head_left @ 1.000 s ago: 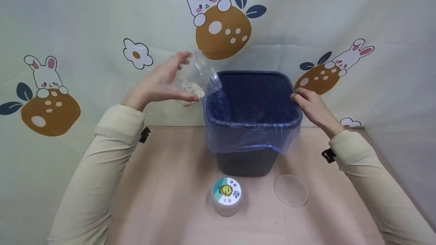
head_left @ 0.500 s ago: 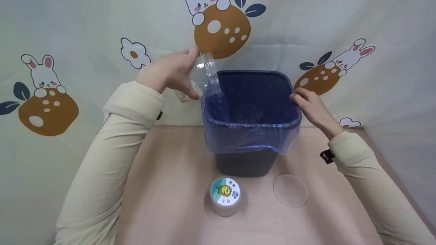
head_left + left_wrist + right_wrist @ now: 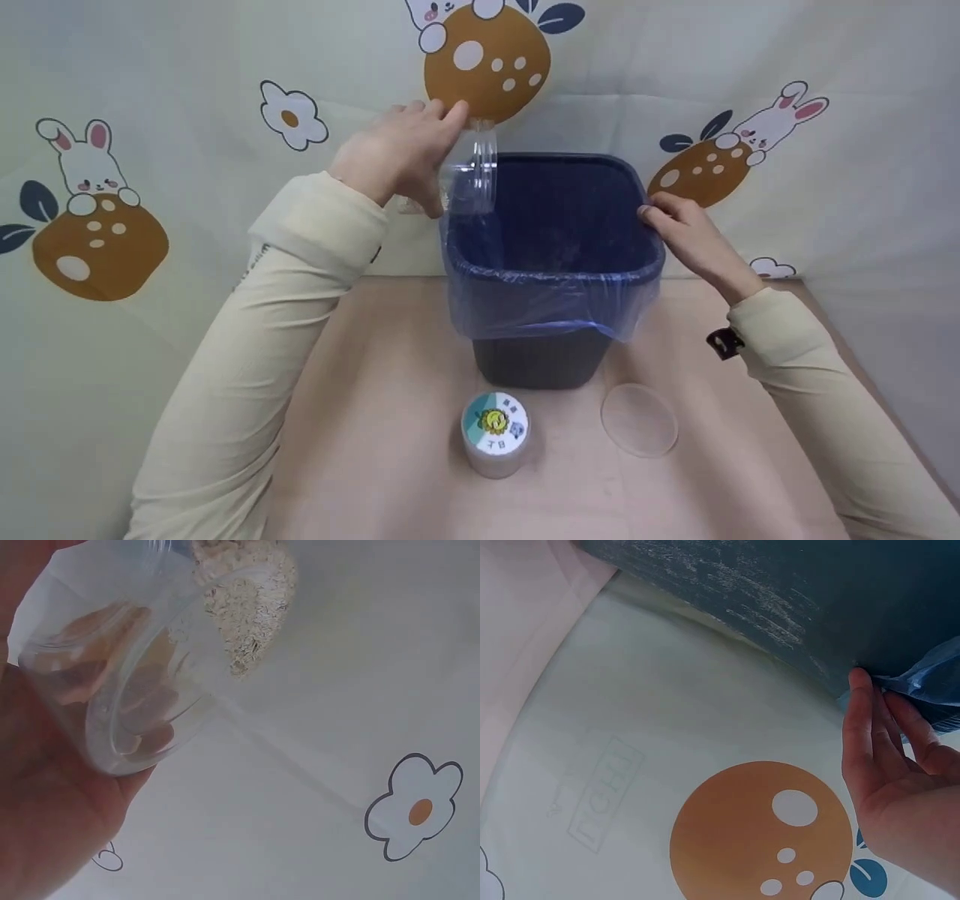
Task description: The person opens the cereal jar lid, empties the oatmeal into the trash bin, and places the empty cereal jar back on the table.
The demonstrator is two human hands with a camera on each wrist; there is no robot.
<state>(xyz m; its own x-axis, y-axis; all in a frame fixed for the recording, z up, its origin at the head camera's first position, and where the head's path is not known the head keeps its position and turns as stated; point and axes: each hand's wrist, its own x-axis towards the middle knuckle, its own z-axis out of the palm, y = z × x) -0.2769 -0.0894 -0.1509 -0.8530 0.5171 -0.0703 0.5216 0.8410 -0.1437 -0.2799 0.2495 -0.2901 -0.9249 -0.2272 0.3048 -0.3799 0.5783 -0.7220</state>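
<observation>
My left hand grips a clear plastic jar tipped on its side, its threaded mouth over the left rim of the bin. Pale flakes that look like oats lie along the jar's lower wall in the left wrist view. A thin blue bin liner is folded over the bin's rim. At the right side, my right hand holds that rim, thumb over the edge; the right wrist view has its fingers under the liner's fold.
In front of the bin stands a small round tub with a sunflower label on top. A clear round lid lies to its right on the pinkish tabletop. A printed cloth hangs behind.
My left hand has moved right and turned over, tipping the jar further until its mouth faces the bin's opening. My right hand stays on the rim.
</observation>
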